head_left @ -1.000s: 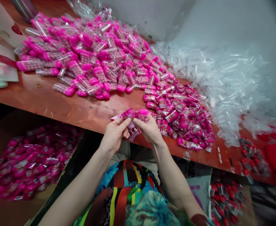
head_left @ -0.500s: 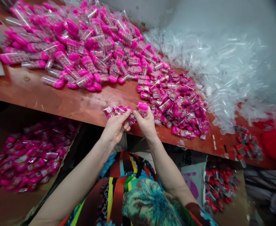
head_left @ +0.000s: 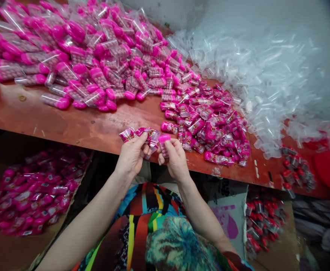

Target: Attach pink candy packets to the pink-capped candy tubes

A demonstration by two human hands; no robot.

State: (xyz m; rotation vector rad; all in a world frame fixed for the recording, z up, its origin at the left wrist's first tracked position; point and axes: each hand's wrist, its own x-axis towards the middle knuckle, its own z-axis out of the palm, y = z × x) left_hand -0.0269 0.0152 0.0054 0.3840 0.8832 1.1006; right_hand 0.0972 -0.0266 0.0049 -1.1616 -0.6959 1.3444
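Note:
My left hand [head_left: 132,155] is closed around glossy pink printed wrappers [head_left: 136,132], its thumb pressed on top of them. My right hand [head_left: 176,160] pinches a small clear candy container [head_left: 164,145] with a pink cap and pale pink balls inside. The cap points up and away from me, and my thumb lies over the container's side. Both hands are close together above the table's front edge, with the container beside the wrappers' right end. Whether the two touch is hard to make out. Just beyond my right hand is a heap of pink-wrapped containers [head_left: 210,124].
Unwrapped pink-capped containers [head_left: 97,64] form a large pile on the red-brown table [head_left: 97,128]. Clear plastic pieces [head_left: 261,82] are heaped at the back right. Below left, a cardboard box [head_left: 1,248] holds wrapped containers. Red-capped pieces [head_left: 266,222] lie in another box below right.
My right hand has turned and come slightly down, and its thumb now lies over the container. The container has shifted a little left and down. The wrappers in my left hand are spread differently.

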